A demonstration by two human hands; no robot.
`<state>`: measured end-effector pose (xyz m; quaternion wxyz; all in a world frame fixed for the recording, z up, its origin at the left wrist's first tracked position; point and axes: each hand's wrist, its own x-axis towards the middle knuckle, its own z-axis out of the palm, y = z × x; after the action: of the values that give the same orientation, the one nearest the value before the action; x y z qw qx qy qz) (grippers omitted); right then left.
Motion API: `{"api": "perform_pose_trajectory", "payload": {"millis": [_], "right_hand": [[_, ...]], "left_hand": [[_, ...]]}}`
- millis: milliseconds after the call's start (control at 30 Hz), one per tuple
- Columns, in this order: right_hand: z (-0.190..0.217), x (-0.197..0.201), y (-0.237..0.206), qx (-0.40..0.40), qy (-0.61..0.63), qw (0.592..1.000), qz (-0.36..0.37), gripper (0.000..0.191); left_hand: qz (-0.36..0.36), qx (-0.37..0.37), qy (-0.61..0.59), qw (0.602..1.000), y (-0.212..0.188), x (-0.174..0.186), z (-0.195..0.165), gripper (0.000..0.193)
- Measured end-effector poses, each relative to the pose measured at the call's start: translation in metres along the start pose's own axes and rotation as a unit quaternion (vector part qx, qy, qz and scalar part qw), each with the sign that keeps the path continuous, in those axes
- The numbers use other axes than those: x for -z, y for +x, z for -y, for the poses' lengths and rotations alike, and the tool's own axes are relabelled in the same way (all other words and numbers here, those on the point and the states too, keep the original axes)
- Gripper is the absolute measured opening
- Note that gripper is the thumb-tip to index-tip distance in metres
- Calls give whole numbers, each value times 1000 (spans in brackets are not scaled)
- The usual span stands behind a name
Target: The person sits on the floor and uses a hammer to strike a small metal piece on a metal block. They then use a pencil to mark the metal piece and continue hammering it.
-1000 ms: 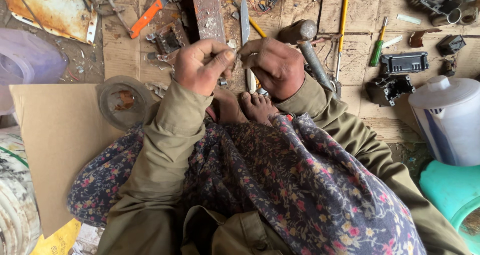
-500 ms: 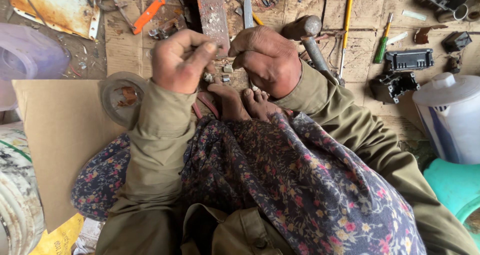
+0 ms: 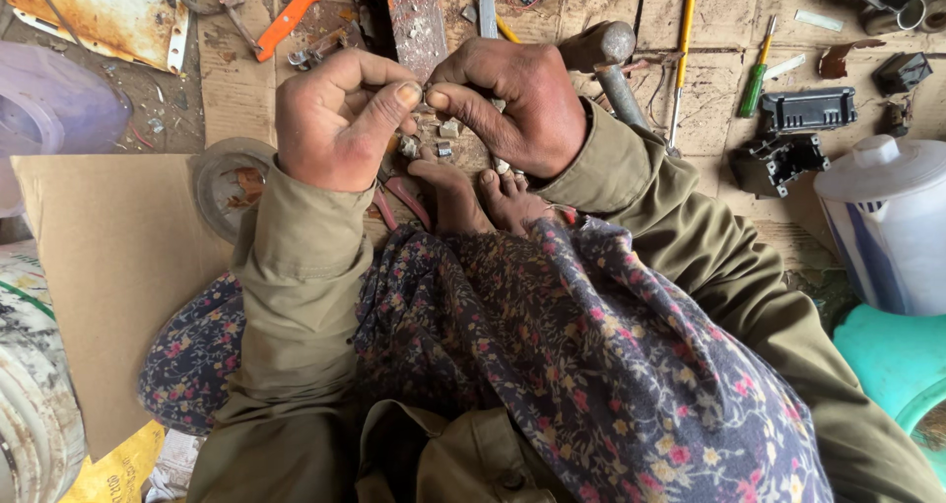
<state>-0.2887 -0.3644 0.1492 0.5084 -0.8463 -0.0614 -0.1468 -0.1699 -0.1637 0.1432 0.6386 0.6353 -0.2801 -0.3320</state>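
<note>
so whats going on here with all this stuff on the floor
A person sits on a wooden floor with bare feet tucked in, a flowered cloth over the lap. The left hand and right hand meet thumb to thumb over a tiny part, too small to identify. Small metal bits lie just beneath. Around them lie a hammer, an orange-handled tool, a green screwdriver and black plastic parts.

Hammer (image 3: 603, 60) right of metal bar (image 3: 414, 15)
</note>
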Motion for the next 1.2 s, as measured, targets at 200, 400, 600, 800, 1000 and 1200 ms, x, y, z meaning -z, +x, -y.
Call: {"api": "perform_pose_trajectory", "payload": {"millis": [200, 400, 600, 800, 1000, 1200], "right_hand": [[2, 13, -4, 140, -96, 985, -43, 9], [-22, 19, -12, 28, -22, 999, 38, 13], [-19, 47, -25, 3, -40, 999, 33, 16], [-16, 53, -25, 89, -54, 994, 20, 17], [-36, 50, -43, -73, -18, 995, 66, 16], [-123, 8, -97, -98, -420, 895, 111, 14]], "left_hand": [[0, -34, 56, 998, 8, -10, 2, 16], [-20, -63, 24, 998, 11, -35, 23, 15], [-58, -138, 148, 978, 29, -60, 29, 15], [-49, -53, 50, 996, 26, -70, 35, 16], [-41, -38, 56, 997, 29, -80, 50, 17], [-32, 106, -165, 980, 22, -68, 74, 22]]}}
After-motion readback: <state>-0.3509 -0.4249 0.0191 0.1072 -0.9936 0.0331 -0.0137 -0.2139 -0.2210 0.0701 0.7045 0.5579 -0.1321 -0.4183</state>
